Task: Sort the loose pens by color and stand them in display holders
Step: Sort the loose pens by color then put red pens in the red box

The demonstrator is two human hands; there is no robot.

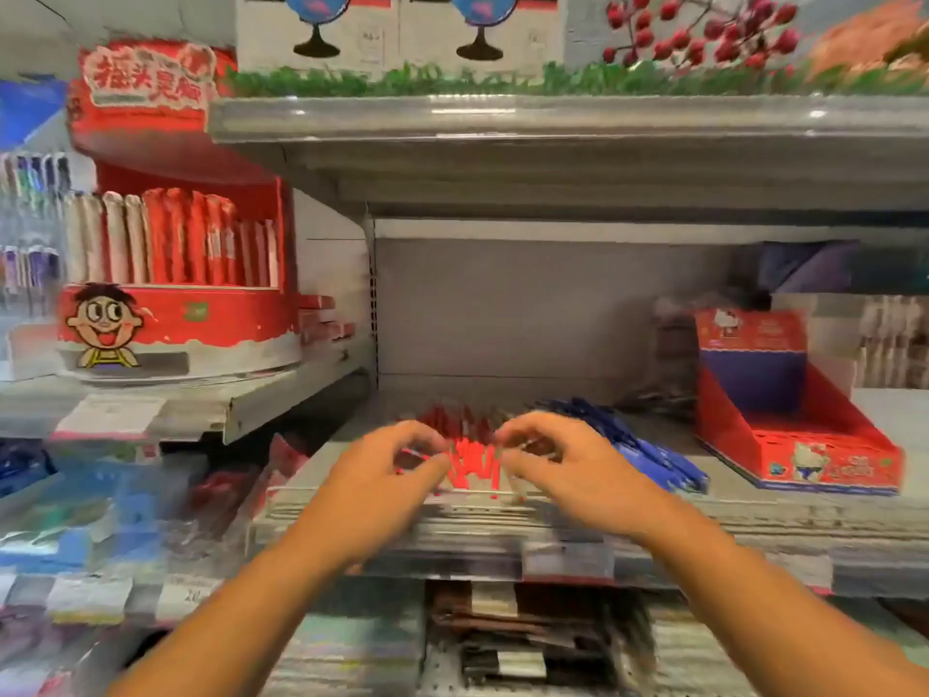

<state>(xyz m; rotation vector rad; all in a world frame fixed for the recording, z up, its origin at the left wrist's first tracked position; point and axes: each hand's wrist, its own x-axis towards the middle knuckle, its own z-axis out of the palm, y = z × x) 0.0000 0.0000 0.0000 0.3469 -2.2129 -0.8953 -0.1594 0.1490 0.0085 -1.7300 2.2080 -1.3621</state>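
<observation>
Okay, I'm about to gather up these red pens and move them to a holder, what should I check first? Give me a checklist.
1. Hands at the red pens: ok; left hand and right hand curl over the bunch.
2. Firm grip on pens: cannot tell; blur hides the fingertips.
3. Colours separated: ok; blue pens lie in their own pile, right of the red.
4. Holder free: ok; the red display box at the right looks empty.
5. Straight path to that box: not ok; the blue pile lies between, so lifting over seems wiser.
</observation>
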